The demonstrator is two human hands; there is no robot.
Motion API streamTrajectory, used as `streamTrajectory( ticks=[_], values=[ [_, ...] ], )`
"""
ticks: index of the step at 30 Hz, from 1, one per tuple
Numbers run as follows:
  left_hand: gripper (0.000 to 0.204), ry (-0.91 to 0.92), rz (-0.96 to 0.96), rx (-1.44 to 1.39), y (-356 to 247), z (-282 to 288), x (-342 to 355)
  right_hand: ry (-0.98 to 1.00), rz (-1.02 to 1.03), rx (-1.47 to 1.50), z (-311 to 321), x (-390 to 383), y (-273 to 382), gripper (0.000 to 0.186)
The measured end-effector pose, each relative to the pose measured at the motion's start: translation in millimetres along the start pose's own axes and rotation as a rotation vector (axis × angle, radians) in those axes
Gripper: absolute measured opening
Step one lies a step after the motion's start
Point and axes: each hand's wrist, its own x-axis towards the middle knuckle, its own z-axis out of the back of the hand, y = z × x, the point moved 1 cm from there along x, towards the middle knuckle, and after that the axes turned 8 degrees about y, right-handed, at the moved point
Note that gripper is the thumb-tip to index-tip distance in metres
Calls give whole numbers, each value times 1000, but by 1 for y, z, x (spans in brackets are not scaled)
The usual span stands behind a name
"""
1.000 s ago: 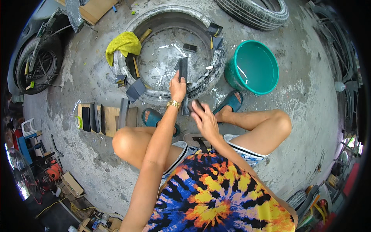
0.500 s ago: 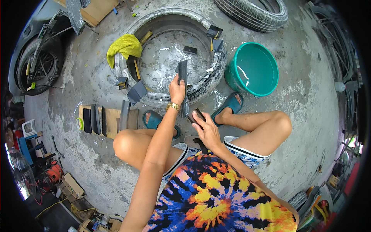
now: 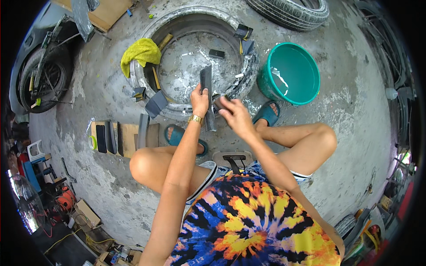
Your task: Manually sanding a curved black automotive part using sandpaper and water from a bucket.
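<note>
My left hand (image 3: 199, 102) is closed around a long dark grey trim strip (image 3: 207, 82), which it holds nearly upright in the view, over the near rim of a tire. In my right hand (image 3: 237, 116) is a small dark block (image 3: 218, 103), slightly blurred, at the right side of the strip's middle. The fingers cover part of the block, and I cannot tell whether it touches the strip. Below the hands, the strip's lower end hangs between my sandaled feet.
A whitened tire (image 3: 177, 27) lies ahead, bearing a yellow-green towel (image 3: 141, 54) and dark folded sheets (image 3: 156, 104). Another dark block (image 3: 216, 53) lies inside its ring. At right stands a green water bucket (image 3: 290, 75). More strips rest on a wooden board (image 3: 128, 141) at left.
My right hand has moved forward with the block, from near the strip's lower end to beside its middle. My left hand and the strip have shifted slightly left.
</note>
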Motion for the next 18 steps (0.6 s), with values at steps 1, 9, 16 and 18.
streamTrajectory(
  ticks=[1,9,16,18],
  values=[
    [42,7,3,-43,4,2,4,-59,79,-7,16,6,-12,41],
    [43,45,-99,-34,-10,5,-7,-275,-405,-493,203,70,-145,45],
    [48,16,-80,60,-14,4,-12,111,-637,-575,198,95,-228,48],
    [47,80,-14,69,-34,1,-19,289,-699,-711,201,89,-234,48]
  ],
)
